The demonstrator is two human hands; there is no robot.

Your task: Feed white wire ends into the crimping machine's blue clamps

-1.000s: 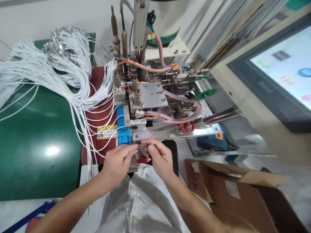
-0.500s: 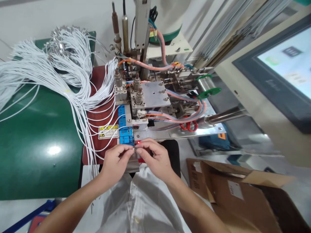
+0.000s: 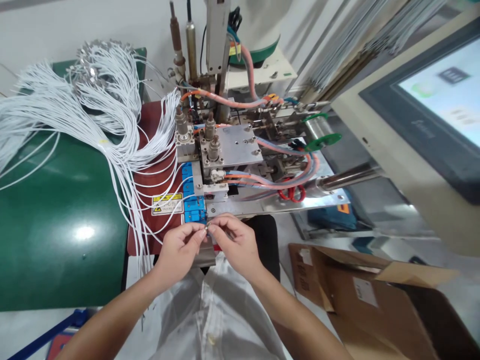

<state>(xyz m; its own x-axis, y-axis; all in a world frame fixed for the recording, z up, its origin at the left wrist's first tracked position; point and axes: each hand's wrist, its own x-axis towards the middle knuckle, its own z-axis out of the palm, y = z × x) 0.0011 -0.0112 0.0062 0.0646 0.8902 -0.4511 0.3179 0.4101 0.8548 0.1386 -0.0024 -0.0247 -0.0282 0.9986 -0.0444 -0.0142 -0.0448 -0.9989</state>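
My left hand (image 3: 180, 252) and my right hand (image 3: 235, 242) meet fingertip to fingertip at the machine's front edge, both closed in a pinch. Between them shows a tiny thin metallic tip (image 3: 207, 227), seemingly the end of a white cable. One loose white cable runs in behind my left hand, where the fingers hide it. Just beyond my fingertips is a row of blue clamps (image 3: 194, 210), with white cables leading into several of them. A large bundle of white cables (image 3: 112, 145) fans out to the left.
A green mat (image 3: 63, 225) and a reddish-brown plate with a warning label (image 3: 167, 204) lie left. Behind stands the metal machine (image 3: 236, 142) with air hoses and a green wire spool (image 3: 318, 132). A screen (image 3: 446, 90) and an open cardboard box (image 3: 371, 310) are right.
Both hands stay nearly in place, with the fingertips shifting slightly. The metallic tip shows more clearly between them. The red light spot by my right fingers is no longer visible.
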